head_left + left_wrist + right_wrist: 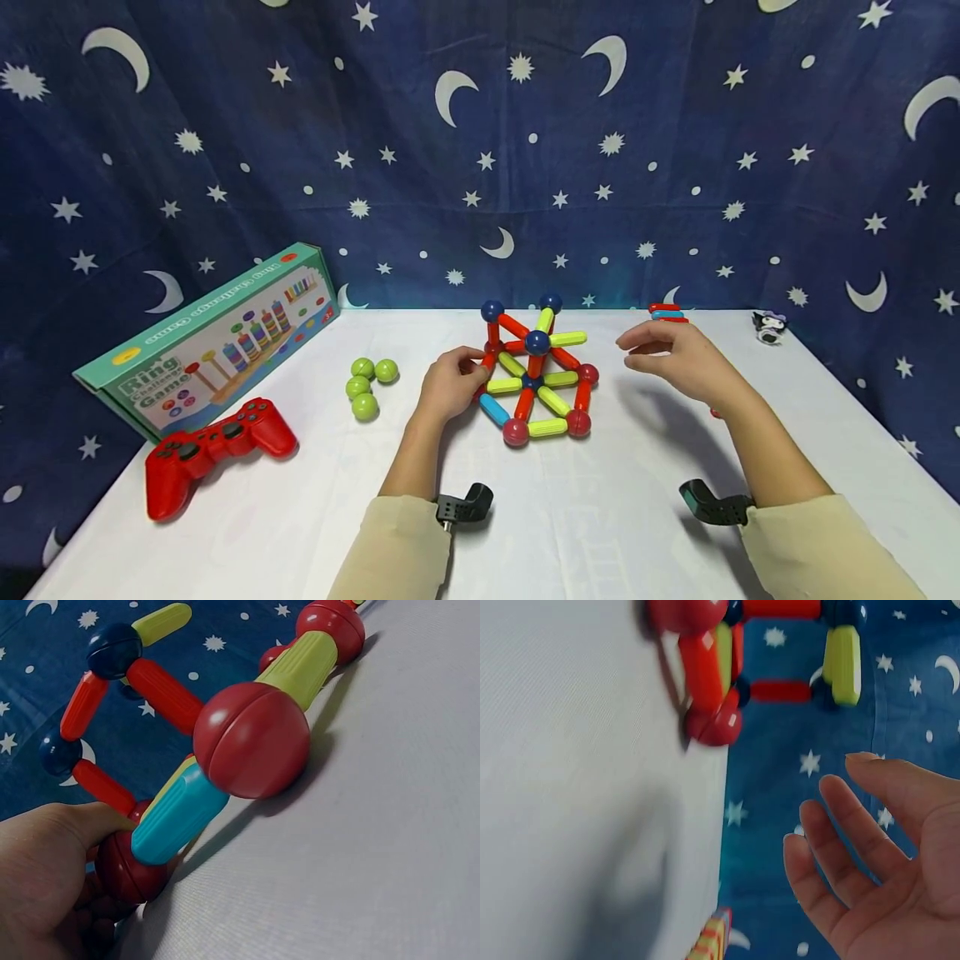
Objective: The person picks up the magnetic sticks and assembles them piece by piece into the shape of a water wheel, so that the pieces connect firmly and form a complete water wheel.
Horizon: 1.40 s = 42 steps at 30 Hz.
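A magnetic stick-and-ball structure (547,427) stands on the white table, with red, yellow and blue rods joined by red and dark blue balls. Its low ring of rods lies flat, and more rods rise above it to raised dark blue balls. From the upper front blue ball (537,342), a yellow rod (567,338) juts out to the right with a free end. My left hand (450,385) holds the left side of the ring, thumb and fingers about a red ball (131,870). My right hand (678,358) hovers right of the structure, fingers apart and holding nothing.
Several green balls (358,387) lie to the left. Farther left are a red game controller (217,446) and a ring game box (225,333). Behind my right hand sits a stack of rods (666,312), with a small black-and-white figurine (769,327) farther right.
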Available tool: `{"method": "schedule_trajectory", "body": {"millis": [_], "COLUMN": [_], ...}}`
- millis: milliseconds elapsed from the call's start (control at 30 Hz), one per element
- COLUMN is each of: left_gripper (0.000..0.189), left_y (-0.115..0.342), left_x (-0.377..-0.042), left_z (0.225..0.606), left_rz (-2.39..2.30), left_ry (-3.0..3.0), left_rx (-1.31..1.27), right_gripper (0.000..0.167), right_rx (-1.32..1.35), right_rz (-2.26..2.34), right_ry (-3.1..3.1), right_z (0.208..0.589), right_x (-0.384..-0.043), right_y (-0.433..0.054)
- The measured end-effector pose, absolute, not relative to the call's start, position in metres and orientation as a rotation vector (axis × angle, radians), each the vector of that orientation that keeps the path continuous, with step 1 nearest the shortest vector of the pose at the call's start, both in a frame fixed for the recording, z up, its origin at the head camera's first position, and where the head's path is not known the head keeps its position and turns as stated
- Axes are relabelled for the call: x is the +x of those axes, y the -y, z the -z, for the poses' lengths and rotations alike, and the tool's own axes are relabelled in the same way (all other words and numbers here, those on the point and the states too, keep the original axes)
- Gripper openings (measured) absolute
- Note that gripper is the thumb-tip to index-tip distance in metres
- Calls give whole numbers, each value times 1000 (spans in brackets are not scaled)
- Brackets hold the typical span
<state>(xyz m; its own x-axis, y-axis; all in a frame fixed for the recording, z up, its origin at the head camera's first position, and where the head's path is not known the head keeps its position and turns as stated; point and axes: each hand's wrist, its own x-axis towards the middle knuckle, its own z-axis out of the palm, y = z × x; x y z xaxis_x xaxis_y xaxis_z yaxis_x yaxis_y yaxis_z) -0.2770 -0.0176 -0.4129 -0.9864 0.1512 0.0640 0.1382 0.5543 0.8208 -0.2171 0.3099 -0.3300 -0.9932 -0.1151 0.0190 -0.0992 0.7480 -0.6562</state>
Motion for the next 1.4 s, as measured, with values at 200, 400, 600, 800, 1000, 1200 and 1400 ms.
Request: {"method": "schedule_trajectory", "body": {"millis": [200,400,600,800,1000,1200,1400], "left_gripper": [31,31,30,30,30,30,30], "left_y": [19,19,18,17,18,19,18], "left_x": [-277,-276,-275,-276,-275,-276,-277], "left_z": [414,413,412,413,413,414,415], "left_rz": [-1460,-1462,-1462,-1457,-1462,-1460,-1462], "left_ry": [-2761,-2769,-2772,-2771,-2771,-2775,-2772], "left_rx": [257,276,269,266,262,262,264], "right_gripper": [37,34,27,26,27,31,31], "right_rx": [-116,-37,42,41,37,26,-39], "right_rz": [992,820,706,574,549,498,579], "right_ry": [-2942,-2990,-2972,-3006,-2983,-2889,-2844], "right_z": [336,344,353,361,364,368,367], "right_x": [-197,-181,-171,-167,-168,-173,-179], "right_y": [-348,-385,-408,-415,-416,-407,-387]}}
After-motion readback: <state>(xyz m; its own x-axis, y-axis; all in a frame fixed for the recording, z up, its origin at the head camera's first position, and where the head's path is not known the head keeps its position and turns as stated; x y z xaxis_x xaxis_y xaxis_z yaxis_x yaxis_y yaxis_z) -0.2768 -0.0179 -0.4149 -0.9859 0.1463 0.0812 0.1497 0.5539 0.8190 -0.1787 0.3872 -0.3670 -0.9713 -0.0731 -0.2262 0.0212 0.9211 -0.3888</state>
